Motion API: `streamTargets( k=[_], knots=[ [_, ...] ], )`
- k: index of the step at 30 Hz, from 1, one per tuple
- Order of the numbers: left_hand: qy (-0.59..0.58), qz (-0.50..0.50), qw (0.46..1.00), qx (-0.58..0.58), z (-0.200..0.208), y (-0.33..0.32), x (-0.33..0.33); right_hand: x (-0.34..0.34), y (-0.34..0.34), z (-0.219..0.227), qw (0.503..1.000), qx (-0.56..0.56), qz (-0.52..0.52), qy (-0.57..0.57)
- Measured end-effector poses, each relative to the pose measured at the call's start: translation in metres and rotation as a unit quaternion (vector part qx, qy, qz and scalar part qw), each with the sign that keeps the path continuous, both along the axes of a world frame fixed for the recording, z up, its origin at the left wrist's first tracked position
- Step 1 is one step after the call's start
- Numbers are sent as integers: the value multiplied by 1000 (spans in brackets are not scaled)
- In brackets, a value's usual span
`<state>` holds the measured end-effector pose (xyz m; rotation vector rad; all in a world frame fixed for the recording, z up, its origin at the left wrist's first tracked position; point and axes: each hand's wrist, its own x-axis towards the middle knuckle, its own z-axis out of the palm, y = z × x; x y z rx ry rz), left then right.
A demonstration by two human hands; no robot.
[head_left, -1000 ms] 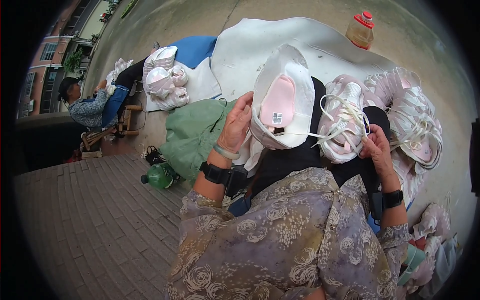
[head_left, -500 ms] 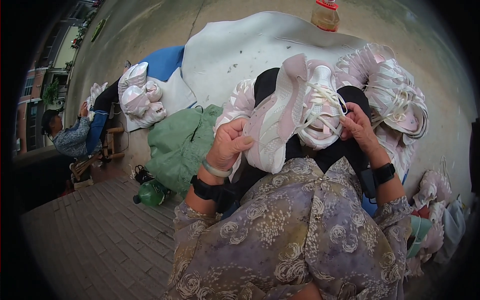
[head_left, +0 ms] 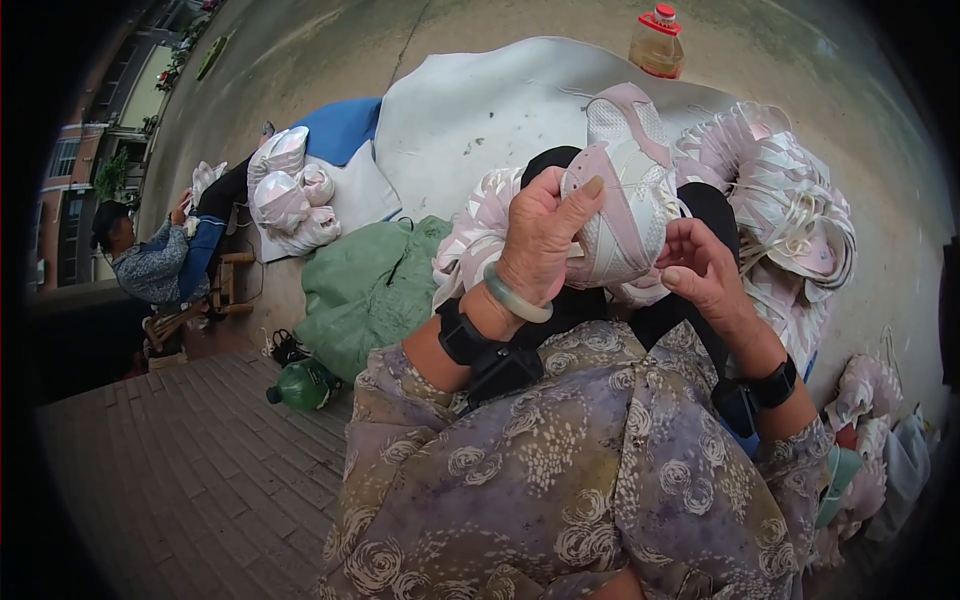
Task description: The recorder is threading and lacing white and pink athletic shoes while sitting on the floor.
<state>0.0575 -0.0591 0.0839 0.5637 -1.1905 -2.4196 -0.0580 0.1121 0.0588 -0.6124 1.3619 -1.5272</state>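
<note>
A white and pink shoe upper [head_left: 618, 222] is held up over my lap, its side panel facing me. My left hand [head_left: 545, 238] grips its left edge, the thumb pressed on the pink strip with eyelet holes. At the right edge, my right hand [head_left: 708, 278] has its fingers curled with thumb and forefinger close together. Whatever lies between those fingertips is hidden. A stack of pink and white shoe uppers [head_left: 475, 235] lies by my left knee. Beyond my right knee curves a larger stack of laced uppers [head_left: 795, 200].
A white sheet [head_left: 470, 100] spreads ahead, with a red-capped bottle [head_left: 656, 45] behind it. To the left lie a green sack [head_left: 365, 268], a green bottle [head_left: 303, 385] and bundled uppers [head_left: 290, 195]. A seated person [head_left: 160, 260] handles a light-coloured item. More uppers [head_left: 865, 390] lie lower right.
The shoe upper has turned and hides the laced front seen before. My left hand has moved up and right along with it; my right hand has shifted slightly down from the laces.
</note>
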Motion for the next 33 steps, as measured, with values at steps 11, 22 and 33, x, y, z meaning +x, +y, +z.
streamTargets(
  k=[11, 22, 33],
  knots=[
    [-140, -121, 928, -323, -30, -49, 51, 17, -9, 7, 997, 23, 35, -64],
    [-142, -136, 847, -494, -86, -62, 57, 11, -7, -8, 985, -27, -2, -173],
    [-135, -67, 940, -307, -39, -68, 83, 11, -21, -1, 978, -32, -41, -200]
  ],
)
